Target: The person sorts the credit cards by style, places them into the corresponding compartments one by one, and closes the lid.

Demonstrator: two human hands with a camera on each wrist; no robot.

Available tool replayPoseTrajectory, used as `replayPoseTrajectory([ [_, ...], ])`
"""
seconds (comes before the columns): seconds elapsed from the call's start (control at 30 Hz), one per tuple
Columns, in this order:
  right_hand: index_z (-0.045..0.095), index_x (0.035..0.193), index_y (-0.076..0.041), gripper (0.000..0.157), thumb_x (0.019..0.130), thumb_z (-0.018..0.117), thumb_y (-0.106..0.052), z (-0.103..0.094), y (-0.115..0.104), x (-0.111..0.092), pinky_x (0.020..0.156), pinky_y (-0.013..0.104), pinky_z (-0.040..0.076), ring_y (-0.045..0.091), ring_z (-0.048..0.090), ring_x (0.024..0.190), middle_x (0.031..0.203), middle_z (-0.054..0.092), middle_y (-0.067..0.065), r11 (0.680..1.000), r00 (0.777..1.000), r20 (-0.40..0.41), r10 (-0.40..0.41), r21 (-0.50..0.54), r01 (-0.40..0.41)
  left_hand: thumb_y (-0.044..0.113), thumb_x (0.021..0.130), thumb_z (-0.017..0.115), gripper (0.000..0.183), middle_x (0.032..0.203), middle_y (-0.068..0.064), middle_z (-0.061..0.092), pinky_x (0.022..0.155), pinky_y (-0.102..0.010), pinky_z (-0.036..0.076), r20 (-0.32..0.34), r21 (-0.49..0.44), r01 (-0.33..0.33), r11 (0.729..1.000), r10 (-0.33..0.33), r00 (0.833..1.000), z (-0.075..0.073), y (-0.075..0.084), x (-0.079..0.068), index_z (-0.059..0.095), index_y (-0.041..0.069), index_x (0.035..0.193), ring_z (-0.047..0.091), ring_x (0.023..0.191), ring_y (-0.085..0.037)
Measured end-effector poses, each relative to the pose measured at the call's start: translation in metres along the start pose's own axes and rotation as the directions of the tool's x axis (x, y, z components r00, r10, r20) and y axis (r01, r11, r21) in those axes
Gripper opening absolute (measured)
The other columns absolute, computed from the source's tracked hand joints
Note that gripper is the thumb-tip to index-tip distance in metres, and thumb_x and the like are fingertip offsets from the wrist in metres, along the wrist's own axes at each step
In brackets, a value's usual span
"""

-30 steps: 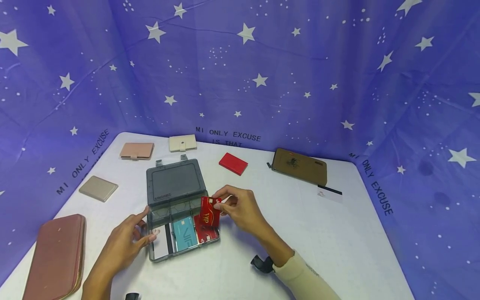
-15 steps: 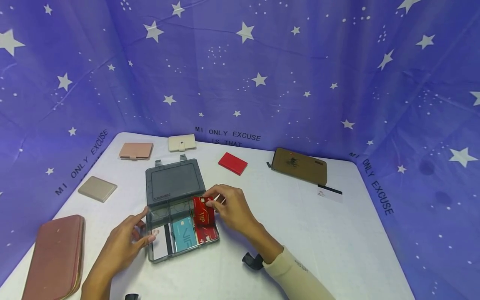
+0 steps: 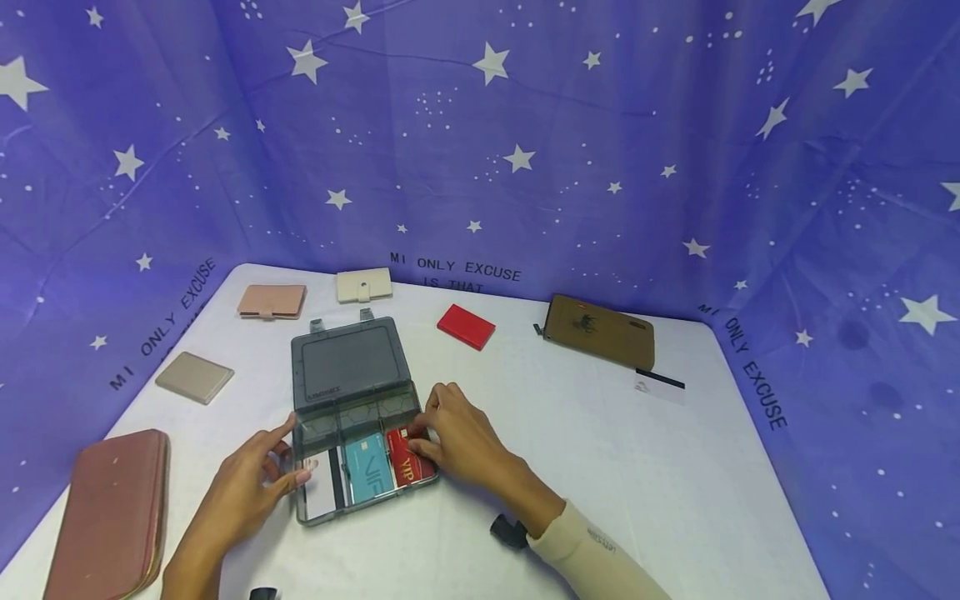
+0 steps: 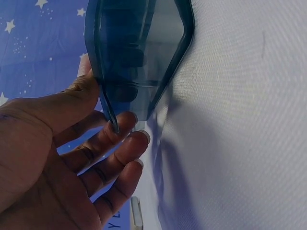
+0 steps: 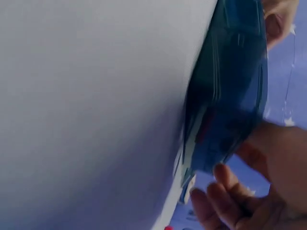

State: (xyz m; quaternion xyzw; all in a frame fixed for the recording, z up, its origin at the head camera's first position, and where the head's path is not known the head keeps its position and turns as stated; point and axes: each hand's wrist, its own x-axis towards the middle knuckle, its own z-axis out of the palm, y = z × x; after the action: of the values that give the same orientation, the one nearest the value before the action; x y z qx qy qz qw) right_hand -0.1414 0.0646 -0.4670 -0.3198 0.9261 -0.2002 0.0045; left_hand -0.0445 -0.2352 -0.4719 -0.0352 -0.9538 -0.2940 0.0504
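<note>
Open, smoke-grey translucent plastic card case (image 3: 352,417) near the front middle of the white worktop (image 3: 600,467), lid folded back flat, tray split into compartments. In the tray's front row: a white card with a black stripe (image 3: 324,493) at the case's left end, a teal card (image 3: 367,468) in the middle, a glossy red card with gold "VIP" lettering (image 3: 408,458) at the case's right end, lying almost flat.

Right hand (image 3: 459,437) at the case's right edge, fingertips curled onto the red card's far end, pinching it. Left hand (image 3: 251,483) against the case's left side, thumb along the rim, fingers loosely bent against the wall, steadying it.

Behind the case: a pink wallet (image 3: 272,301), a cream wallet (image 3: 363,285), a small red box (image 3: 467,326). Right of the case, well apart: a brown zip wallet (image 3: 598,331).
</note>
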Motion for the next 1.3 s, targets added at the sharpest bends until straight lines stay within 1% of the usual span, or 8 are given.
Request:
replayPoseTrajectory([
  [0.1, 0.077, 0.106, -0.028, 0.026, 0.086, 0.077, -0.044, -0.006, 0.013, -0.005, 0.074, 0.025, 0.043, 0.008, 0.045, 0.098, 0.101, 0.055, -0.004, 0.990, 1.000, -0.005, 0.010, 0.142, -0.009, 0.027, 0.082, 0.081, 0.078, 0.106, -0.005, 0.065, 0.065, -0.027, 0.044, -0.003, -0.003, -0.002, 1.000, 0.002, 1.000, 0.000, 0.000, 0.000, 0.046, 0.007, 0.148, 0.053, 0.075, -0.006],
  [0.2, 0.074, 0.110, -0.024, 0.030, 0.085, 0.079, -0.040, -0.018, 0.036, -0.009, 0.082, 0.033, 0.046, 0.014, 0.053, 0.101, 0.105, 0.062, 0.002, 0.956, 0.998, -0.038, 0.040, 0.293, -0.027, 0.026, 0.082, 0.082, 0.078, 0.106, -0.004, 0.065, 0.065, -0.027, 0.044, -0.007, -0.001, -0.001, 1.000, 0.001, 1.000, -0.001, 0.001, 0.000, 0.046, 0.007, 0.148, 0.053, 0.074, -0.005],
  [0.33, 0.072, 0.112, -0.020, 0.033, 0.083, 0.083, -0.030, -0.039, 0.079, -0.020, 0.084, 0.040, 0.052, 0.025, 0.060, 0.099, 0.105, 0.065, 0.009, 0.918, 0.986, -0.102, 0.135, 0.387, -0.085, 0.028, 0.082, 0.081, 0.078, 0.107, -0.004, 0.065, 0.065, -0.027, 0.044, -0.001, 0.002, 0.004, 1.000, -0.004, 1.000, -0.001, 0.000, 0.000, 0.045, 0.007, 0.149, 0.053, 0.074, -0.004],
  [0.7, 0.069, 0.116, -0.010, 0.040, 0.081, 0.085, -0.022, -0.093, 0.205, -0.091, 0.086, 0.050, 0.049, 0.034, 0.061, 0.101, 0.113, 0.063, 0.015, 0.911, 0.890, -0.240, 0.387, 0.250, -0.328, 0.028, 0.082, 0.081, 0.079, 0.106, -0.004, 0.065, 0.066, -0.028, 0.045, 0.005, -0.008, 0.015, 1.000, -0.015, 1.000, -0.001, -0.001, -0.002, 0.045, 0.006, 0.148, 0.053, 0.075, -0.006],
  [0.93, 0.065, 0.122, -0.004, 0.046, 0.080, 0.084, -0.013, -0.116, 0.253, -0.133, 0.089, 0.061, 0.038, 0.047, 0.046, 0.114, 0.121, 0.052, 0.030, 0.832, 0.787, -0.273, 0.553, 0.145, -0.535, 0.029, 0.083, 0.081, 0.079, 0.107, -0.004, 0.065, 0.066, -0.028, 0.045, 0.013, -0.004, 0.013, 1.000, -0.013, 1.000, -0.001, -0.001, -0.001, 0.045, 0.006, 0.149, 0.053, 0.075, -0.006],
  [1.0, 0.064, 0.123, -0.002, 0.048, 0.080, 0.083, -0.012, -0.118, 0.263, -0.139, 0.090, 0.063, 0.036, 0.049, 0.042, 0.116, 0.123, 0.051, 0.032, 0.812, 0.768, -0.270, 0.581, 0.128, -0.570, 0.029, 0.083, 0.081, 0.079, 0.107, -0.004, 0.065, 0.066, -0.028, 0.045, 0.013, -0.003, 0.011, 1.000, -0.011, 1.000, -0.001, -0.001, -0.001, 0.044, 0.006, 0.149, 0.053, 0.075, -0.006],
  [1.17, 0.063, 0.123, 0.000, 0.048, 0.080, 0.082, -0.012, -0.119, 0.274, -0.145, 0.085, 0.057, 0.039, 0.046, 0.048, 0.107, 0.114, 0.058, 0.032, 0.811, 0.782, -0.221, 0.584, 0.118, -0.573, 0.028, 0.083, 0.081, 0.079, 0.108, -0.004, 0.065, 0.066, -0.028, 0.044, 0.015, -0.008, 0.009, 1.000, -0.009, 1.000, -0.001, 0.000, 0.000, 0.045, 0.006, 0.149, 0.053, 0.076, -0.006],
  [1.3, 0.061, 0.122, 0.000, 0.051, 0.080, 0.084, -0.019, -0.121, 0.268, -0.144, 0.080, 0.048, 0.043, 0.039, 0.054, 0.099, 0.109, 0.059, 0.027, 0.800, 0.791, -0.121, 0.599, 0.125, -0.587, 0.026, 0.083, 0.081, 0.078, 0.107, -0.005, 0.065, 0.066, -0.028, 0.044, 0.011, -0.011, 0.005, 1.000, -0.005, 1.000, -0.001, 0.000, 0.000, 0.045, 0.006, 0.149, 0.052, 0.076, -0.007],
])
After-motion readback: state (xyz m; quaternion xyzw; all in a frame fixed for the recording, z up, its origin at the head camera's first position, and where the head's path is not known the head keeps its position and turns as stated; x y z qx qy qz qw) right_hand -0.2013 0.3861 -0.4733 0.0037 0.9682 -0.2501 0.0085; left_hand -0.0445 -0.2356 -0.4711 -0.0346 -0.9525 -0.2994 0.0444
